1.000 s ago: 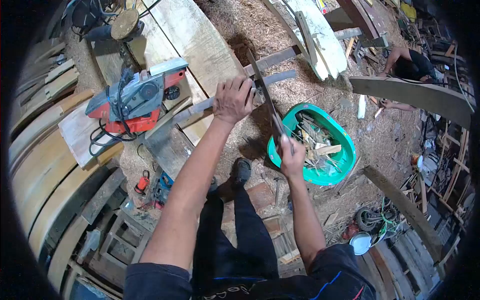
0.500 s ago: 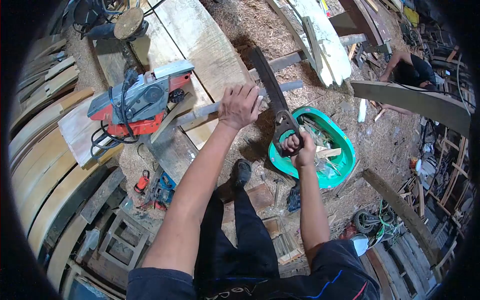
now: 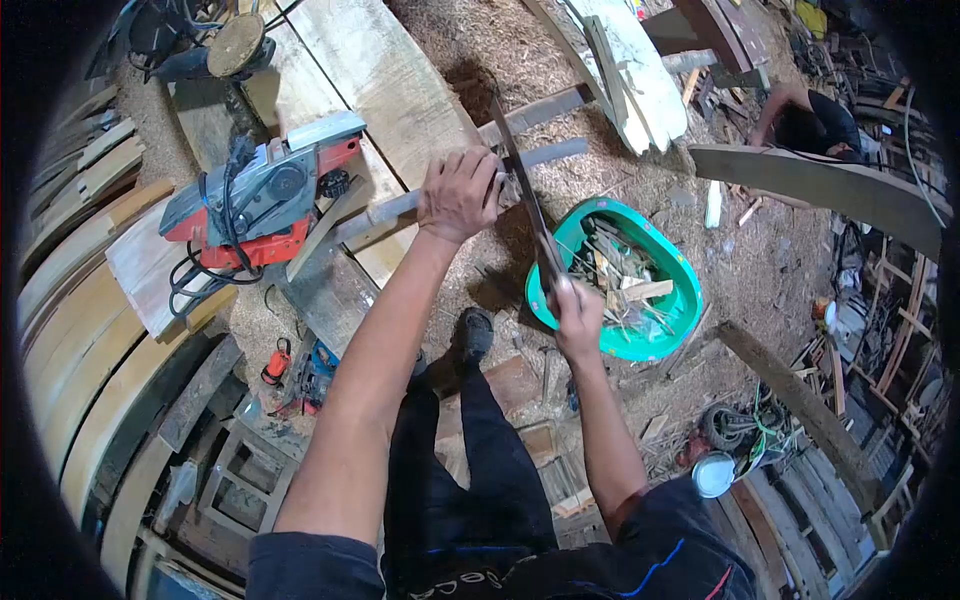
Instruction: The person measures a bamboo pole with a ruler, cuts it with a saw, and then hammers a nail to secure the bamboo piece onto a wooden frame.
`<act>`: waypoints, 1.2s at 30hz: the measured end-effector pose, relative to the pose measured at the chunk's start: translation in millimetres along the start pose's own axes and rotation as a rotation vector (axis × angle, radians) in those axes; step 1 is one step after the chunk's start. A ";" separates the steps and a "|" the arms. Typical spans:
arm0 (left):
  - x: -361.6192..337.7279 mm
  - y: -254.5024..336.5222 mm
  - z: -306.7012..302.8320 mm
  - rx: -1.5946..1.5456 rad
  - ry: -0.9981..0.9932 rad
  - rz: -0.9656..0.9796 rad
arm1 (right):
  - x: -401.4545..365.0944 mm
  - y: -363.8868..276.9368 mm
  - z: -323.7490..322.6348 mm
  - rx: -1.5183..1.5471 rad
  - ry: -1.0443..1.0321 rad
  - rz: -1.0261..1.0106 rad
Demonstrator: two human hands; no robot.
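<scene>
My left hand [image 3: 460,195] is closed over a grey pipe [image 3: 385,208] that lies across the wooden planks, its free end sticking out to the right. A handsaw [image 3: 519,170] is in my right hand [image 3: 577,318], fingers wrapped round its handle. Seen nearly edge-on, the blade crosses the pipe just right of my left thumb and fingers. The saw's handle is mostly hidden by my right hand. Below the pipe's free end, a green tub [image 3: 683,275] of wood scraps stands close beside my right hand.
A red and grey power tool [image 3: 262,200] with a cord rests on boards at left. Wide planks [image 3: 400,80] run toward the top. Sawdust covers the ground. Curved timbers [image 3: 90,350] are stacked at far left. Another person [image 3: 820,125] crouches at upper right behind a curved board [image 3: 800,180].
The saw has turned from showing its broad side to nearly edge-on, and its blade now crosses the pipe. My right hand has moved slightly left. My left hand stays on the pipe.
</scene>
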State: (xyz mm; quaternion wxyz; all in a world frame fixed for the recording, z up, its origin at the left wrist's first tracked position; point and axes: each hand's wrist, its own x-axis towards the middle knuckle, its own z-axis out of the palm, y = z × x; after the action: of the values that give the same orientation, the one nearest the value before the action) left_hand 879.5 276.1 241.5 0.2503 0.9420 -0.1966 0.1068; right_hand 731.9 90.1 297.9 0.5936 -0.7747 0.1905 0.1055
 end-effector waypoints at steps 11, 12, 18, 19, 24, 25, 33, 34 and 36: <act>-0.4 -4.0 3.6 0.052 0.022 0.000 | -21.4 30.2 -6.3 0.073 0.007 0.004; 0.3 -3.3 2.2 0.023 0.010 -0.002 | -4.7 30.5 -0.4 0.101 0.015 -0.006; -5.7 -1.3 7.0 0.014 0.016 0.042 | 18.3 0.0 19.7 0.050 0.036 -0.053; -1.0 -4.6 3.6 0.031 0.027 0.052 | 20.6 8.3 11.9 -0.006 -0.019 -0.007; -0.7 -4.1 -0.9 0.000 -0.005 0.041 | 37.7 26.1 1.6 0.875 -0.136 0.262; 2.5 -6.1 -0.2 0.007 0.007 0.047 | 47.2 32.2 -3.4 1.095 -0.180 0.349; -0.4 -3.1 1.1 0.040 0.032 0.041 | 14.6 8.9 26.9 0.071 0.050 -0.009; -0.2 -4.9 1.8 0.039 0.048 0.063 | 19.3 13.4 24.3 0.096 0.050 0.006; 0.1 -5.0 1.9 0.038 0.032 0.052 | 24.7 2.4 15.1 0.129 0.041 0.051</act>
State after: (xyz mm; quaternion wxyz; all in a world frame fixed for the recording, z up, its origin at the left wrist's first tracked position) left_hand 881.9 279.1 237.8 0.2326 0.9392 -0.2151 0.1322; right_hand 754.2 99.8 282.0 0.6353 -0.7318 0.2287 0.0924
